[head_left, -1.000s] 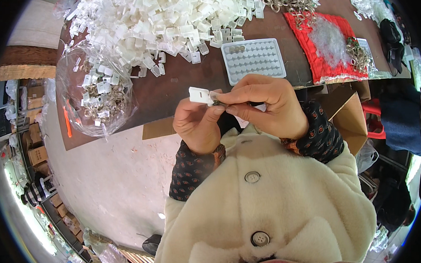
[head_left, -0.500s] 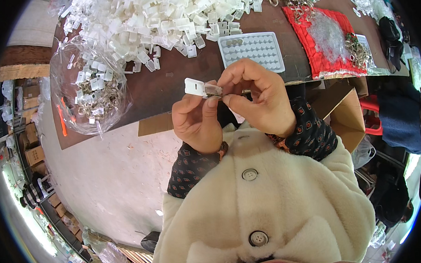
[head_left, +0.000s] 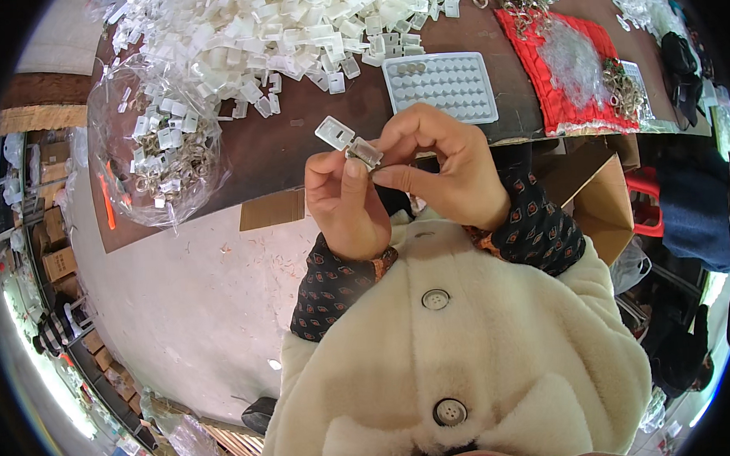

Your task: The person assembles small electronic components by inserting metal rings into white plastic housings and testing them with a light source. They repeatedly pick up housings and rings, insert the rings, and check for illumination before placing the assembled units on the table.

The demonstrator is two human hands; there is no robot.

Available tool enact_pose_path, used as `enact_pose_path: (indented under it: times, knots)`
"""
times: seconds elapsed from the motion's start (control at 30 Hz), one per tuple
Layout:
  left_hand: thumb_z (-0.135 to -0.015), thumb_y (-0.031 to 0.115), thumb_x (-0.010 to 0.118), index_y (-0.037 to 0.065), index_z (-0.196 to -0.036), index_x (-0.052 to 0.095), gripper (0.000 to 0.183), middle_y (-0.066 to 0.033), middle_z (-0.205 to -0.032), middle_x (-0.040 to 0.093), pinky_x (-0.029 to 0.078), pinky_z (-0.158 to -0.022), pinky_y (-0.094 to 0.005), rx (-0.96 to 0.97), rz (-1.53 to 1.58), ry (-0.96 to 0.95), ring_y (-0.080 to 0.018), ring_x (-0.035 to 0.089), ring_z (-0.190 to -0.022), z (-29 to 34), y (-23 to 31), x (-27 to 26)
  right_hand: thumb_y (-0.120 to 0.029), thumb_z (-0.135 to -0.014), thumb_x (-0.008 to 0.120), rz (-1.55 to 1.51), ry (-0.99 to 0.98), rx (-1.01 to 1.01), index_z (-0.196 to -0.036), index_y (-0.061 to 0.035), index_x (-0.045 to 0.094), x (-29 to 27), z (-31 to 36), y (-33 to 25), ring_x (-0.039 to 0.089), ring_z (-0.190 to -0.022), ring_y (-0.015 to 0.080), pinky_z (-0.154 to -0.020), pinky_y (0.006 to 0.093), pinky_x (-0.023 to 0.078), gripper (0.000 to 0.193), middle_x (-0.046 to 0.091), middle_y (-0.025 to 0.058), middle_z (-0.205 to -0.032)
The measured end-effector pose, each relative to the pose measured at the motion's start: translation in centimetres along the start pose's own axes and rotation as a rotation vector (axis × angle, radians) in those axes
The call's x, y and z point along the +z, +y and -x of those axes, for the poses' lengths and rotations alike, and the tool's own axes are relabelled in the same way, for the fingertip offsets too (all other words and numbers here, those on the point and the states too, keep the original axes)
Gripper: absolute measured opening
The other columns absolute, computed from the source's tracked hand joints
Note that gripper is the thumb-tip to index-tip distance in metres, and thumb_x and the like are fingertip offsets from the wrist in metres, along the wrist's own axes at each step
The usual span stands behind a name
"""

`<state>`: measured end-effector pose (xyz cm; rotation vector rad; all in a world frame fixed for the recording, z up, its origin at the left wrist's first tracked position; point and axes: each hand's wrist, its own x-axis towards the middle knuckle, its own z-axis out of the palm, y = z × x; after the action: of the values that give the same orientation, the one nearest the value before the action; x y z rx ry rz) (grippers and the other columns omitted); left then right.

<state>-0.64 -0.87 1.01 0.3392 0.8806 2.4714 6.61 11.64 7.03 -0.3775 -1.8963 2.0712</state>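
A small white plastic case with a hinged lid (head_left: pixel 334 133) is lifted over the front edge of the table, its lid swung out to the upper left. My left hand (head_left: pixel 346 200) pinches it from below between thumb and fingers. In its clear lower half (head_left: pixel 366 153) something greyish shows, too small to name. My right hand (head_left: pixel 452 165) is closed at the right edge of that half, thumb and index finger touching it; whether they hold a separate small piece is hidden. Behind my right hand lies a pale tray with rows of round hollows (head_left: pixel 448 82), several discs in its far left corner.
A large heap of white plastic cases (head_left: pixel 275 36) covers the table's far left. Nearer, a clear bag (head_left: pixel 212 173) holds more cases and metal rings. On the right, a red cloth (head_left: pixel 591 35) carries clear plastic bits (head_left: pixel 570 68). A cardboard box (head_left: pixel 604 201) stands below the table edge.
The case has turned, so its lid now points further up and its clear half tilts down to the right. My left hand has shifted slightly right; my right hand stays close against the case.
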Motion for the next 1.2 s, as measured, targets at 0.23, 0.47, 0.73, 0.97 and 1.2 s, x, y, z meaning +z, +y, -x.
enact_pose_path:
  times: [0.23,0.47,0.73,0.97,1.2]
  knots:
    - [-0.098,0.008,0.058,0.01,-0.112,0.056,0.014,-0.013,-0.112,0.066,0.051,-0.09,-0.0397,-0.057,-0.048,0.04,-0.0212,0.064,-0.1,-0.5,-0.3,-0.2,-0.002,-0.079,0.073,0.578,0.076,-0.42,-0.104,-0.0084,0.069,-1.1,0.2,0.6,0.067,-0.077,0.028,-0.076,0.0371,0.052,0.026,0.067,0.0101,-0.099]
    - [-0.097,0.011,0.06,0.011,-0.111,0.058,0.014,-0.0164,-0.111,0.066,0.052,-0.09,-0.0437,-0.147,0.015,0.03,-0.0219,0.066,-0.087,-1.6,-0.3,-1.2,-0.003,-0.089,0.066,0.947,0.391,-0.339,-0.106,-0.0057,0.07,-5.5,-4.5,3.1,0.067,-0.079,0.0277,-0.069,0.032,0.053,0.018,0.068,0.0136,-0.095]
    - [-0.094,0.007,0.064,0.008,-0.111,0.06,0.017,-0.0203,-0.114,0.067,0.055,-0.084,-0.0397,-0.261,0.04,0.045,-0.0238,0.068,-0.089,-1.7,-0.1,-1.3,-0.009,-0.086,0.066,1.072,0.311,-0.372,-0.101,-0.0117,0.067,-5.7,-5.6,4.3,0.064,-0.08,0.0316,-0.064,0.0415,0.051,0.015,0.062,0.0087,-0.087]
    - [-0.096,0.009,0.061,0.005,-0.11,0.061,0.014,-0.0127,-0.104,0.068,0.054,-0.083,-0.0368,-0.165,0.007,-0.013,-0.0206,0.065,-0.085,-1.2,-0.4,-0.3,-0.001,-0.072,0.072,0.785,0.116,-0.613,-0.1,-0.0082,0.07,-2.1,-2.2,1.1,0.061,-0.078,0.0274,-0.063,0.0356,0.051,0.029,0.061,0.0081,-0.086]
    - [-0.096,0.001,0.059,0.003,-0.111,0.061,0.016,-0.0133,-0.101,0.069,0.055,-0.077,-0.0351,-0.199,0.073,-0.007,-0.0218,0.065,-0.082,-1.0,-0.1,-0.2,0.001,-0.068,0.07,0.835,0.119,-0.682,-0.102,-0.0061,0.069,-1.1,-1.6,0.4,0.062,-0.077,0.0235,-0.065,0.0314,0.053,0.035,0.063,0.0052,-0.089]
